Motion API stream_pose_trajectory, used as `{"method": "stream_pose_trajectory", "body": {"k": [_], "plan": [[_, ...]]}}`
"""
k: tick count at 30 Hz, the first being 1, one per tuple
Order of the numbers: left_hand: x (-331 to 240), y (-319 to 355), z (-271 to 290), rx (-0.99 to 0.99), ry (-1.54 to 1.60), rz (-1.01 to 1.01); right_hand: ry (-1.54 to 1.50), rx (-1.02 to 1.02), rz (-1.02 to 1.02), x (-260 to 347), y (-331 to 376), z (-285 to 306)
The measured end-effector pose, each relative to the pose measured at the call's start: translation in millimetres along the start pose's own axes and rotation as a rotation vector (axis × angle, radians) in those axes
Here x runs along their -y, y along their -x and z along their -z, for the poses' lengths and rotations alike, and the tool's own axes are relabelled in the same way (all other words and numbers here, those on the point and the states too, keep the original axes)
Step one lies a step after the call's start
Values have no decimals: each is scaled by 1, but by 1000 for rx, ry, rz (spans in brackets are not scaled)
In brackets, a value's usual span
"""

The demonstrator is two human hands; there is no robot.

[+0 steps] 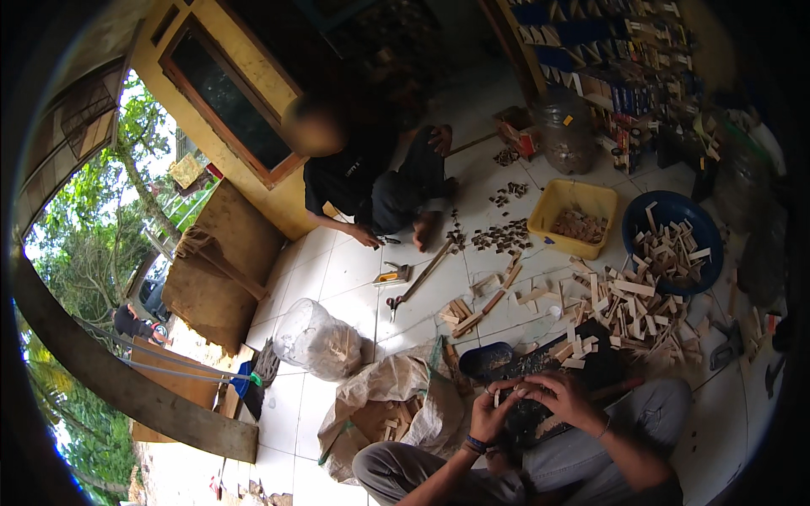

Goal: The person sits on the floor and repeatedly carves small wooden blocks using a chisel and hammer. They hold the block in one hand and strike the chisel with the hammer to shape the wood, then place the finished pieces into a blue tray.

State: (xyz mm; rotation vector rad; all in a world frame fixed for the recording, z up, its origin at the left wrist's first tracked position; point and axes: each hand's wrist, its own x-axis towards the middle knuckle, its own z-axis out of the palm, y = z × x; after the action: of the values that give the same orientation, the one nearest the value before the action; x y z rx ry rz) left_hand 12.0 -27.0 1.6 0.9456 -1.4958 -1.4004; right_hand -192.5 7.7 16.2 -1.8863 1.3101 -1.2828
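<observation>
My left hand (491,415) and my right hand (564,400) meet above my lap, with their fingertips bent together. Whatever small piece is pinched between them is too small to make out. Beneath the hands lies a dark work board (582,341) with wood crumbs on it. Beside my left hand stands a small dark blue dish (485,359). A heap of short pale wood strips (633,308) spreads over the tiles beyond my right hand.
An open sack (342,422) holds wood pieces at my left; behind it sits a stuffed clear plastic bag (314,339). Farther off are a yellow basin (582,192), a blue tub (715,244), scissors (393,305), a staple gun (393,274) and a seated person (354,181).
</observation>
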Motion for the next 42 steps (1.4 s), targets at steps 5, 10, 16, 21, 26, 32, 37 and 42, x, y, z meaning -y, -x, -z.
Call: {"method": "stream_pose_trajectory", "body": {"k": [5,10,16,21,26,32,37,42], "plan": [[10,-1,2,-12,93,6,-134,89,-206,4,1,4],[5,-4,7,-96,87,131,-80,142,34,1,-3,2],[-7,-4,0,-52,67,145,8,177,17,-6,0,5],[-12,-4,-1,-3,101,209,94,118,94,-5,3,3],[-12,-5,1,38,114,279,109,71,116,-6,5,0],[-26,-8,4,116,218,428,88,33,96,-8,5,0],[-39,-9,6,120,254,564,64,8,135,-13,4,-5],[-34,-9,7,59,202,558,50,58,96,-18,8,-6]]}}
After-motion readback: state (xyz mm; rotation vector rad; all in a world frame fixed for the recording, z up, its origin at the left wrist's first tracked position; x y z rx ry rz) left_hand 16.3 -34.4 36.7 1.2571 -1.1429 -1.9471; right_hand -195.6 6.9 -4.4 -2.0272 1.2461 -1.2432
